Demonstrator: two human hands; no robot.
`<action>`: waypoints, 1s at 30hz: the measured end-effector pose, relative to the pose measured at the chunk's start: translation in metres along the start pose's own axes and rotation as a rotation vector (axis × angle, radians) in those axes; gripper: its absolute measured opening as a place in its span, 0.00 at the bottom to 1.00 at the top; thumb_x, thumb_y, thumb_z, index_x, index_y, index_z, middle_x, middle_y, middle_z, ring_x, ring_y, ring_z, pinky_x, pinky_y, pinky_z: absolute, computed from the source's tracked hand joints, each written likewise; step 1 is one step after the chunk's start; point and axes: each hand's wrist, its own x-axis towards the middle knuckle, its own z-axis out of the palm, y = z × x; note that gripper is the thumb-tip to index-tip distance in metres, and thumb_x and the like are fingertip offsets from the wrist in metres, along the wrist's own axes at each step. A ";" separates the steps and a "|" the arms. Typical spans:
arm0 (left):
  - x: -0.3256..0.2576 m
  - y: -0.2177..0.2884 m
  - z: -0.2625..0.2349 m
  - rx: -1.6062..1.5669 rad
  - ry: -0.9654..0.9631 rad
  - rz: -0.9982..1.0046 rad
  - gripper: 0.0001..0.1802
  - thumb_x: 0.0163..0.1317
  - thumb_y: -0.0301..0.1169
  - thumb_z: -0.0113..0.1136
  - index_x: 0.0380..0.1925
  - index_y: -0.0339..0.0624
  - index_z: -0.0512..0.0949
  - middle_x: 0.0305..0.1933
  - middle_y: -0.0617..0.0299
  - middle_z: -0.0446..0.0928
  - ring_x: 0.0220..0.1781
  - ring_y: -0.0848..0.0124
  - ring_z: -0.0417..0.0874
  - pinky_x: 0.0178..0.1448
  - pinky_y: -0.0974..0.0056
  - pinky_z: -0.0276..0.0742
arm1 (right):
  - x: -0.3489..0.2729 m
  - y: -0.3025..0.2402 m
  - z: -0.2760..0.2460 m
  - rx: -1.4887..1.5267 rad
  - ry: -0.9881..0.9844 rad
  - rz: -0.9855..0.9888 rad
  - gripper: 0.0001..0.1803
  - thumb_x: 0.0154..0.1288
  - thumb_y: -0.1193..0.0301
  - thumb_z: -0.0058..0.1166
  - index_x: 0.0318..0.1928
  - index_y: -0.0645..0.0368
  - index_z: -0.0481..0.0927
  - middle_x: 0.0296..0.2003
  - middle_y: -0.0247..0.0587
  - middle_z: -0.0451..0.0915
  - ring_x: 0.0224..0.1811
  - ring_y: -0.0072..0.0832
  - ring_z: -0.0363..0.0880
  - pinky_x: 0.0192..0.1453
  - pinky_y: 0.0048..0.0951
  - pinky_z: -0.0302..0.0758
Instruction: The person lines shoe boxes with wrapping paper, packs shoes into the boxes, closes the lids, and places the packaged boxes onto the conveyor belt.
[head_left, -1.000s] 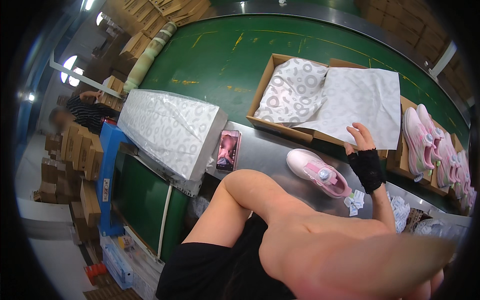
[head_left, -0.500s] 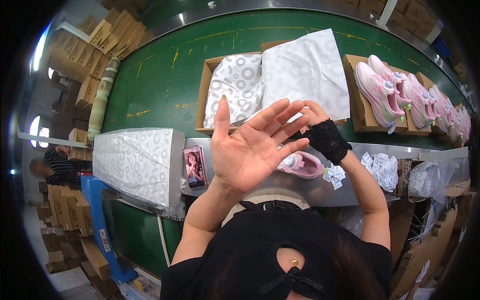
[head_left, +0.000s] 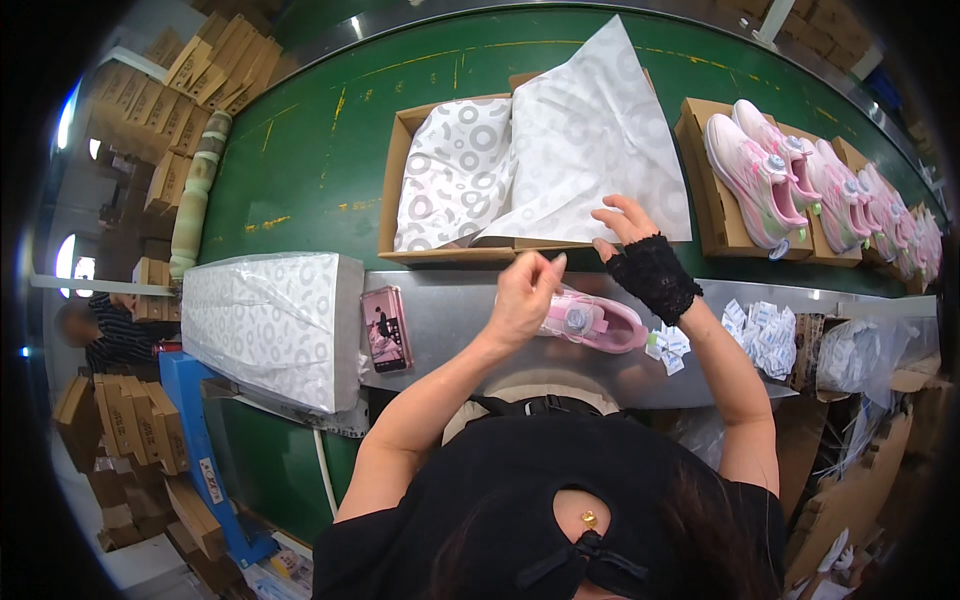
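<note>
An open cardboard box (head_left: 395,180) lined with white ring-patterned tissue paper (head_left: 580,150) stands on the green belt. My right hand (head_left: 622,226), with a black lace cuff on the wrist, rests on the lower edge of the paper sheet, fingers spread and thumb beneath. A pink shoe (head_left: 592,322) lies on the metal bench (head_left: 440,320) just in front of the box. My left hand (head_left: 525,295) hovers over the shoe's heel end with its fingers loosely curled; I see nothing held in it.
A pink phone (head_left: 386,328) lies on the bench beside a wrapped stack of patterned paper (head_left: 270,325). Small white packets (head_left: 765,335) lie to the right. Boxes with pink shoes (head_left: 760,170) follow on the belt. A person (head_left: 100,330) stands at far left among cardboard stacks.
My left hand has dropped from a raised, open-palmed pose down to the shoe. My right hand has gone from the shoe up to the edge of the tissue paper.
</note>
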 end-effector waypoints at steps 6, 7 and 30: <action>0.000 -0.045 0.007 0.703 -0.162 0.470 0.38 0.39 0.47 0.69 0.47 0.34 0.66 0.41 0.47 0.71 0.44 0.56 0.71 0.50 0.59 0.65 | 0.007 0.004 0.005 0.013 0.077 -0.054 0.17 0.52 0.75 0.52 0.45 0.59 0.71 0.50 0.49 0.67 0.48 0.46 0.70 0.50 0.35 0.69; 0.001 -0.050 0.007 0.555 -0.463 0.182 0.58 0.30 0.56 0.68 0.58 0.34 0.54 0.56 0.45 0.60 0.60 0.51 0.60 0.62 0.46 0.49 | 0.012 0.004 0.008 -0.015 0.097 -0.085 0.19 0.51 0.74 0.54 0.46 0.58 0.70 0.50 0.50 0.67 0.46 0.45 0.71 0.48 0.35 0.70; 0.027 0.058 -0.144 0.117 0.083 0.105 0.45 0.29 0.25 0.73 0.52 0.37 0.61 0.48 0.60 0.69 0.51 0.69 0.71 0.52 0.65 0.71 | -0.017 -0.013 0.006 -0.069 0.032 -0.200 0.15 0.45 0.78 0.57 0.37 0.63 0.74 0.34 0.46 0.75 0.33 0.41 0.73 0.36 0.33 0.73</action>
